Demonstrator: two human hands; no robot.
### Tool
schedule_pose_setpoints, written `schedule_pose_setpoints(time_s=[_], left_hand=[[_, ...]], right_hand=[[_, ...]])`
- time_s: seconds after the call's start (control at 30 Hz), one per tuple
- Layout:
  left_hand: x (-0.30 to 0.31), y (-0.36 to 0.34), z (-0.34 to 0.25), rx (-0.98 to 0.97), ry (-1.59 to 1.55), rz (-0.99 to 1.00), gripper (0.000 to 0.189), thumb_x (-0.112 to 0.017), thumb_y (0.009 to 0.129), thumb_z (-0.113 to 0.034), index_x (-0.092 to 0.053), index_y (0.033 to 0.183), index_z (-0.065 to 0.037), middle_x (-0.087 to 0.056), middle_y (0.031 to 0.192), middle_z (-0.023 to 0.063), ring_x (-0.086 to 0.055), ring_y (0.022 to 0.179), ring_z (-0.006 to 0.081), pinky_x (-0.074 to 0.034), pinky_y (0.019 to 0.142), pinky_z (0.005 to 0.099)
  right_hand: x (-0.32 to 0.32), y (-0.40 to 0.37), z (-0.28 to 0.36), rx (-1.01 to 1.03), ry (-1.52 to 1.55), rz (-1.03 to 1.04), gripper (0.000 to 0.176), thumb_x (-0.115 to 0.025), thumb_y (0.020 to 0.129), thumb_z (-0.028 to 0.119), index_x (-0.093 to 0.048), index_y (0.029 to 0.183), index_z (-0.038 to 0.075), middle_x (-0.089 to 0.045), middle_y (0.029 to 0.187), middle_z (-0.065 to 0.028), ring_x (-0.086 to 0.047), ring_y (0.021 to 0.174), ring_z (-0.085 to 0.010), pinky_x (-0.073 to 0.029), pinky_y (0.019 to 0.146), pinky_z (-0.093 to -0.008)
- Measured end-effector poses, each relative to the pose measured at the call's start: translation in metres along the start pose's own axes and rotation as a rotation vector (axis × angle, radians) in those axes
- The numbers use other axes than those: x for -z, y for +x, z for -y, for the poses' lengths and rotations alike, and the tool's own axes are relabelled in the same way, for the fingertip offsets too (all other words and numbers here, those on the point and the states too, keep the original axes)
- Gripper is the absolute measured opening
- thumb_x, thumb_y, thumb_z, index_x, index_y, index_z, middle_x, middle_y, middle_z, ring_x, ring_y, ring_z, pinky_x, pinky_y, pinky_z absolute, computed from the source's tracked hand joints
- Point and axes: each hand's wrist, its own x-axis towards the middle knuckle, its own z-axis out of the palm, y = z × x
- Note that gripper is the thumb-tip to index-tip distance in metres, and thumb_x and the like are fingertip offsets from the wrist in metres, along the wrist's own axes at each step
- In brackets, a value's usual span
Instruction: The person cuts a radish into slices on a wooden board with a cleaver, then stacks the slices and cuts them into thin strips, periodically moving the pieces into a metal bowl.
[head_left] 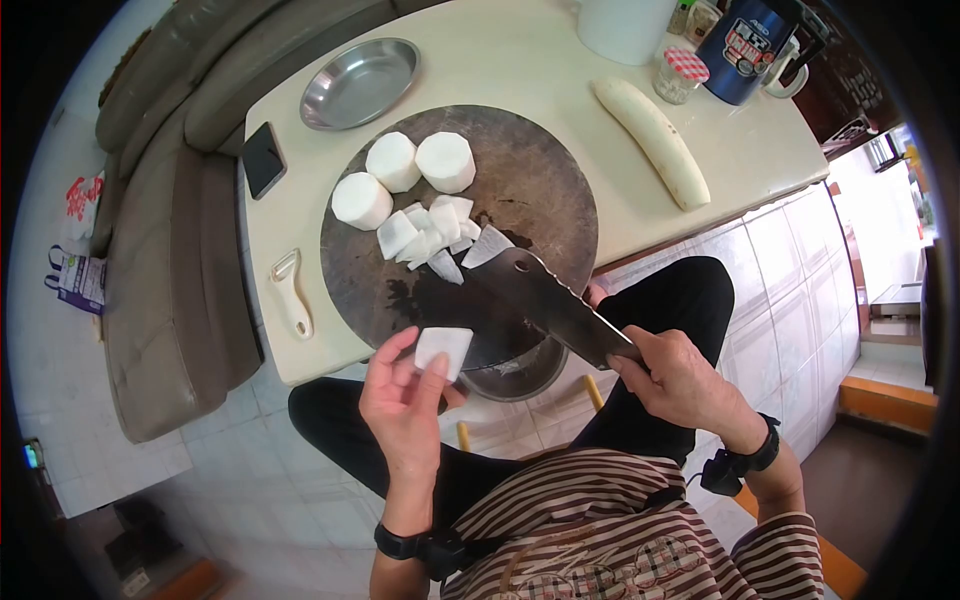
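A flat white radish piece (444,350) is held between the thumb and fingers of my left hand (402,400), at the near edge of the round dark cutting board (540,150). My right hand (680,375) grips the handle of a dark cleaver (560,305), whose blade lies over the board's right side. One thin slice (487,246) touches the blade's far end. Thin radish pieces (425,232) are heaped mid-board, in front of several thick peeled radish chunks (445,162).
Around the board are a metal dish (360,84), a phone (263,161), a peeler (292,295), a long whole radish (655,143), a glass jar (680,75) and a blue flask (745,48). A metal bowl (520,380) sits below the board's near edge.
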Motion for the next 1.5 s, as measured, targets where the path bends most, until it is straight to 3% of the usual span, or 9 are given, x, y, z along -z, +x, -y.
schedule_pose_setpoints(time_s=[0.37, 0.53, 0.67, 0.87, 1.03, 1.1, 1.17, 1.33, 1.5], left_hand=[[0.010, -0.002, 0.003, 0.166, -0.175, 0.047, 0.038, -0.065, 0.094, 0.000, -0.054, 0.131, -0.001, -0.067, 0.115, 0.0114, -0.070, 0.098, 0.0194, -0.062, 0.083, 0.0324], [0.027, 0.002, 0.017, 0.403, -0.951, 0.335, 0.035, -0.062, 0.096, -0.001, -0.053, 0.130, -0.001, -0.066, 0.114, 0.0149, -0.068, 0.104, 0.0245, -0.063, 0.082, 0.0339], [0.027, -0.001, 0.015, 0.416, -1.023, 0.344, 0.034, -0.062, 0.096, -0.002, -0.054, 0.130, -0.001, -0.066, 0.115, 0.0163, -0.068, 0.102, 0.0251, -0.064, 0.081, 0.0328], [0.011, -0.006, 0.005, 0.227, -0.392, 0.179, 0.017, -0.063, 0.094, 0.003, -0.059, 0.109, -0.005, -0.068, 0.105, 0.0067, -0.068, 0.096, 0.0170, -0.058, 0.081, 0.0301], [-0.014, -0.004, 0.005, 0.099, -0.132, -0.012, 0.024, -0.069, 0.089, 0.006, -0.059, 0.109, -0.003, -0.067, 0.105, 0.0069, -0.067, 0.093, 0.0126, -0.055, 0.084, 0.0266], [-0.023, -0.001, 0.006, -0.005, 0.004, -0.047, 0.023, -0.070, 0.088, 0.005, -0.059, 0.108, -0.001, -0.067, 0.100, 0.0055, -0.063, 0.081, 0.0077, -0.049, 0.061, 0.0202], [-0.024, 0.002, 0.015, -0.035, 0.039, -0.025, 0.023, -0.070, 0.088, 0.005, -0.061, 0.108, 0.000, -0.066, 0.096, 0.0042, -0.062, 0.078, 0.0077, -0.049, 0.062, 0.0207], [-0.019, 0.005, 0.011, -0.473, 0.842, -0.057, 0.021, -0.072, 0.088, 0.001, -0.064, 0.106, 0.000, -0.064, 0.084, 0.0014, -0.059, 0.070, 0.0077, -0.049, 0.063, 0.0223], [-0.016, 0.003, 0.002, -0.181, 0.578, -0.015, 0.023, -0.071, 0.090, -0.001, -0.064, 0.111, 0.001, -0.061, 0.082, 0.0002, -0.056, 0.065, 0.0065, -0.047, 0.060, 0.0208]], right_hand=[[-0.001, -0.001, 0.004, 0.043, -0.065, -0.015, 0.014, -0.064, 0.092, 0.006, -0.055, 0.085, -0.002, -0.050, 0.055, -0.0166, -0.056, 0.051, -0.0364, -0.043, 0.049, -0.0425], [-0.002, -0.003, 0.008, 0.057, -0.149, -0.001, 0.012, -0.062, 0.094, 0.008, -0.055, 0.089, -0.001, -0.051, 0.055, -0.0171, -0.058, 0.052, -0.0367, -0.044, 0.050, -0.0438], [-0.004, -0.003, 0.004, 0.064, -0.169, -0.009, 0.012, -0.062, 0.094, 0.008, -0.055, 0.090, -0.002, -0.052, 0.056, -0.0170, -0.058, 0.053, -0.0371, -0.044, 0.050, -0.0445], [-0.003, -0.002, 0.004, 0.082, -0.161, -0.010, 0.013, -0.062, 0.094, 0.009, -0.055, 0.090, -0.001, -0.052, 0.055, -0.0165, -0.058, 0.053, -0.0372, -0.045, 0.050, -0.0442], [0.000, 0.002, 0.009, 0.122, -0.237, -0.012, 0.012, -0.064, 0.090, 0.007, -0.054, 0.089, -0.001, -0.053, 0.054, -0.0157, -0.061, 0.053, -0.0366, -0.046, 0.049, -0.0434], [0.004, 0.004, 0.013, 0.143, -0.257, 0.011, 0.011, -0.063, 0.087, 0.004, -0.054, 0.088, -0.001, -0.053, 0.055, -0.0155, -0.061, 0.053, -0.0364, -0.046, 0.048, -0.0432], [0.008, 0.008, 0.016, 0.163, -0.276, 0.034, 0.011, -0.063, 0.083, 0.001, -0.053, 0.087, -0.002, -0.053, 0.056, -0.0154, -0.060, 0.053, -0.0362, -0.046, 0.047, -0.0431], [0.013, 0.015, 0.020, 0.232, -0.323, 0.067, 0.015, -0.060, 0.073, -0.005, -0.049, 0.082, -0.002, -0.054, 0.063, -0.0151, -0.059, 0.052, -0.0357, -0.046, 0.047, -0.0428], [0.012, 0.021, 0.024, 0.225, -0.330, 0.086, 0.014, -0.060, 0.073, -0.005, -0.049, 0.082, -0.002, -0.054, 0.063, -0.0142, -0.059, 0.051, -0.0345, -0.046, 0.046, -0.0422]])
